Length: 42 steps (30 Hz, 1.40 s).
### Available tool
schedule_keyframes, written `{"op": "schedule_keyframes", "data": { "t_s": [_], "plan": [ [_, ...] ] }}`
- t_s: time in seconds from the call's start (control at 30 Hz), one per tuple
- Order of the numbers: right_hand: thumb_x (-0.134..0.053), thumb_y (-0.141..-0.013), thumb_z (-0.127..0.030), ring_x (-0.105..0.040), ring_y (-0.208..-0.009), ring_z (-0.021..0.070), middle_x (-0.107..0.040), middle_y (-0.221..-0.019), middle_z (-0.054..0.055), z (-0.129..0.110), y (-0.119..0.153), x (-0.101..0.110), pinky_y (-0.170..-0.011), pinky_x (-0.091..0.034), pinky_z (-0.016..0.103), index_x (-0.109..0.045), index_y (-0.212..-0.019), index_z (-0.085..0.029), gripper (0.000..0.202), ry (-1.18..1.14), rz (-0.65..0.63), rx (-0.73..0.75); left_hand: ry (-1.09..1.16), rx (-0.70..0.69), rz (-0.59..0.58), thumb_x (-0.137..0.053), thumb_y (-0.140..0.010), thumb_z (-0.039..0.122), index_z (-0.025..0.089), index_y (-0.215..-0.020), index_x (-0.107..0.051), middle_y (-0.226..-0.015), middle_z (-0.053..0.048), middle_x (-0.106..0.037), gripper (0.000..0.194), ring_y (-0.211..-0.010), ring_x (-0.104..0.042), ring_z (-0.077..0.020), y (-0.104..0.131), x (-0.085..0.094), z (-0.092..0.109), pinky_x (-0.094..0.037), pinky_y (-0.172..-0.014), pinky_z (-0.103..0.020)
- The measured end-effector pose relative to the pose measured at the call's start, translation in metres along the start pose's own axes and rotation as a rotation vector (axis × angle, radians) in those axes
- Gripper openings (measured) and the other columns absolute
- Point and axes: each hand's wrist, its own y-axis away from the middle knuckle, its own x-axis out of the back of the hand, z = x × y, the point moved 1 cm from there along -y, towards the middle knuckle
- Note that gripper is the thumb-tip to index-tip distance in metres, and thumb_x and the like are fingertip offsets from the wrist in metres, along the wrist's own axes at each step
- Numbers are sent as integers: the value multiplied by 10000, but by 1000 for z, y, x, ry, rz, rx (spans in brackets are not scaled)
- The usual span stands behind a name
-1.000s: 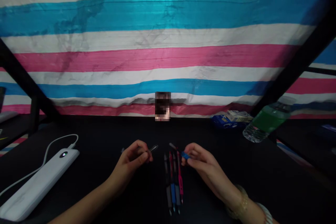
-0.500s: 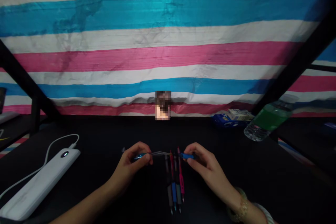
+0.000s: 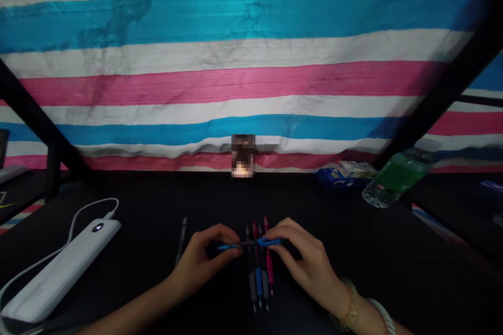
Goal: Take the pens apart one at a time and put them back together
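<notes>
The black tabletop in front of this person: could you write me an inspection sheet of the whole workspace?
Surface: black tabletop, dark; spills: nothing seen.
Things in use: blue-and-black plastic pen held crosswise above four slim pens with grey, blue and pink grips; a lone grey pen lies farther left.
Clutter: white plastic power bank at left, display lit; clear green-labelled plastic bottle, blue packet and pale box at back right.
Hands: left hand and right hand pinch the held pen.
Cables: white cable at the power bank; far end unclear.
Surroundings: striped plastic sheet behind, black frame bars both sides.
</notes>
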Motion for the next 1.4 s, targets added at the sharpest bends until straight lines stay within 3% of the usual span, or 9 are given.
{"op": "schedule_keyframes", "data": {
  "t_s": [0.3, 0.47, 0.57, 0.63, 0.73, 0.9, 1.07, 1.23, 1.4],
  "plan": [
    [-604, -916, -287, -599, -630, 174, -648, -683, 14, 7, -1, -1, -599, -432, 289, -694, -796, -228, 161, 103, -88, -124, -80, -51, 35, -709, -803, 263, 197, -859, -739, -852, -63, -740, 91, -815, -679, -222, 3, -4, 0, -505, -763, -313],
    [-607, -903, -258, -606, -678, 168, -681, -864, 14, 7, -4, 2, -627, -454, 281, -540, -1243, -269, 347, -17, -142, -230, -50, -13, 87, -707, -807, 298, 198, -865, -728, -858, -57, -731, 117, -827, -670, -220, 1, -3, -1, -497, -782, -317],
    [-551, -924, -224, -627, -716, 176, -687, -871, 26, 5, -6, 4, -636, -460, 281, -553, -1109, -251, 186, -62, -99, -255, -18, 11, 132, -712, -798, 305, 198, -867, -720, -862, -52, -723, 128, -839, -662, -223, -1, -1, -3, -491, -800, -324],
    [-524, -939, -225, -634, -705, 177, -681, -794, 15, 4, -7, 6, -633, -453, 277, -582, -959, -239, 63, -41, -80, -250, -16, 11, 133, -715, -793, 303, 196, -859, -718, -855, -49, -721, 126, -836, -659, -223, -1, 0, -3, -489, -796, -322],
    [-513, -955, -268, -598, -638, 163, -632, -690, 3, 4, -8, 8, -611, -430, 274, -612, -767, -225, 217, 52, -96, -206, -27, -2, 114, -712, -795, 298, 194, -848, -721, -842, -47, -720, 118, -823, -658, -219, -1, 0, -2, -485, -777, -309],
    [-591, -915, -252, -636, -721, 181, -685, -861, 22, 6, -7, 8, -626, -458, 274, -591, -1123, -257, 208, 22, -125, -207, -8, 6, 128, -705, -805, 299, 200, -873, -718, -854, -45, -721, 120, -833, -659, -215, -1, 2, -2, -481, -781, -305],
    [-497, -962, -224, -590, -664, 171, -614, -714, 12, 4, -7, 10, -624, -425, 285, -614, -807, -223, 194, 173, -133, -103, -53, 1, 109, -696, -815, 312, 200, -861, -718, -854, -47, -718, 123, -833, -656, -217, 0, 3, -2, -482, -779, -312],
    [-568, -937, -239, -597, -731, 176, -645, -873, 31, 4, -7, 9, -664, -436, 286, -592, -1048, -231, 114, 186, -148, -92, -41, 19, 120, -698, -813, 325, 201, -874, -712, -856, -44, -718, 138, -836, -660, -215, 1, 1, -1, -482, -785, -313],
    [-471, -985, -248, -539, -647, 167, -563, -683, 12, 4, -6, 7, -609, -393, 280, -583, -777, -212, 238, 280, -184, -47, -88, 9, 89, -688, -819, 346, 196, -865, -711, -843, -45, -724, 159, -817, -663, -215, 1, 1, -1, -482, -756, -309]
  ]
}}
